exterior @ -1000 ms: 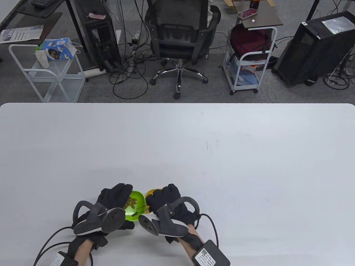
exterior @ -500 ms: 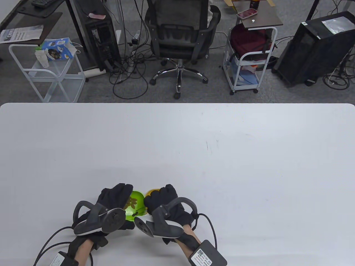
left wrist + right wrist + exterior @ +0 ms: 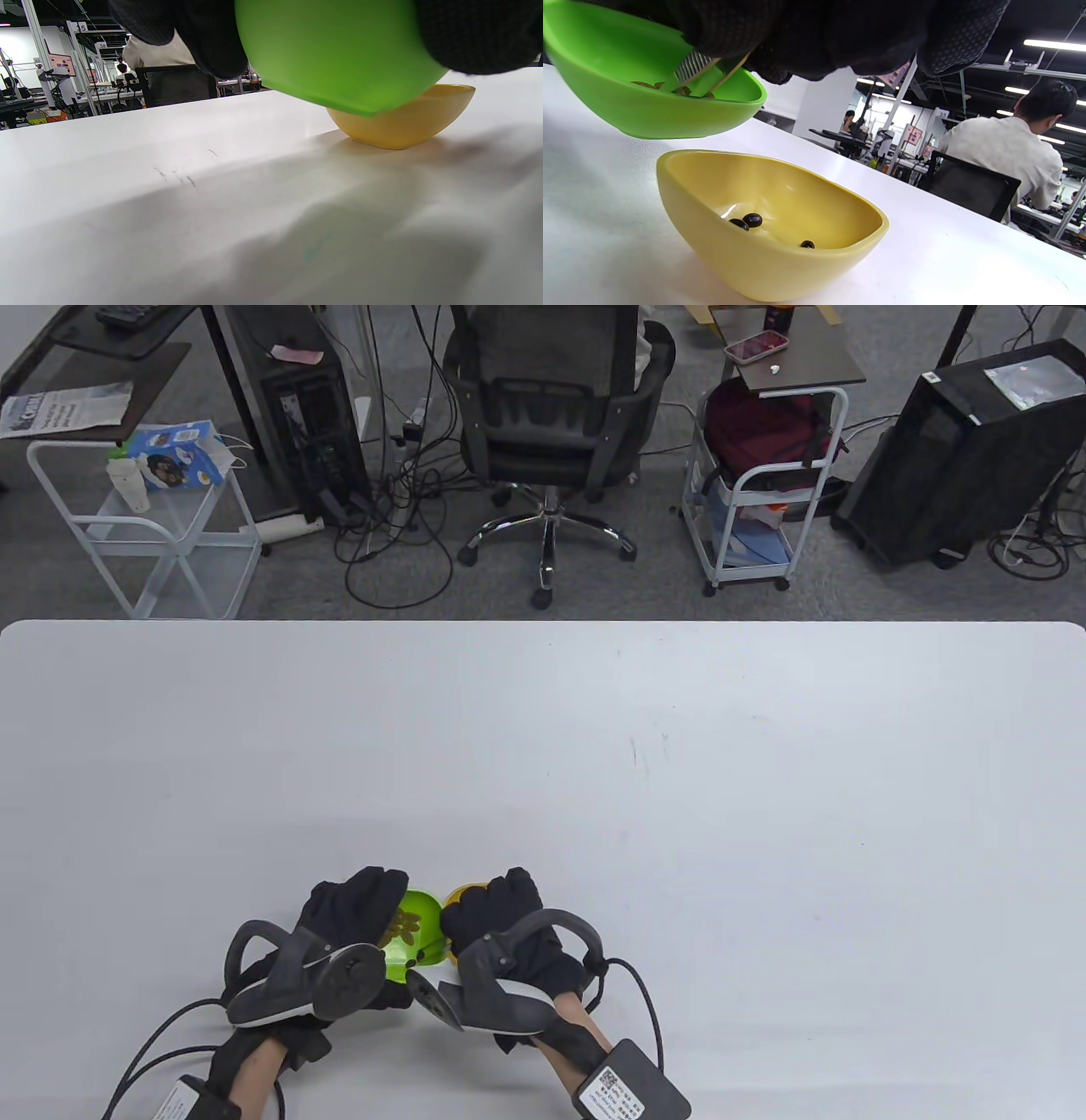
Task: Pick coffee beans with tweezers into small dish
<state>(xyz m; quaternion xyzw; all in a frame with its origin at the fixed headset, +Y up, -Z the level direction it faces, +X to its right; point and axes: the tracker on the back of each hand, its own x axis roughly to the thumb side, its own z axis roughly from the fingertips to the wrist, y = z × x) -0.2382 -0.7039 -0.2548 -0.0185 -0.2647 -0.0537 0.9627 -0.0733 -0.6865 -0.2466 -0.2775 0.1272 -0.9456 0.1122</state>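
Note:
My left hand (image 3: pixel 344 912) grips a green bowl (image 3: pixel 416 929) of coffee beans (image 3: pixel 400 926) and holds it tilted above the table; it also shows in the left wrist view (image 3: pixel 339 55). My right hand (image 3: pixel 496 916) pinches metal tweezers (image 3: pixel 691 70), whose tips reach into the green bowl (image 3: pixel 649 101) among the beans. A small yellow dish (image 3: pixel 772 224) sits on the table just right of the green bowl and holds three dark beans (image 3: pixel 752 220). In the table view the yellow dish (image 3: pixel 462 892) is mostly hidden under my right hand.
The white table (image 3: pixel 679 780) stretches wide beyond the hands. Past its far edge stand an office chair (image 3: pixel 551 415), two white carts (image 3: pixel 161 534) and computer towers (image 3: pixel 959 449). Cables run from both wrists to the near edge.
My right hand has shifted slightly left and toward the green bowl, its tracker swinging left. The left hand and green bowl have stayed almost still.

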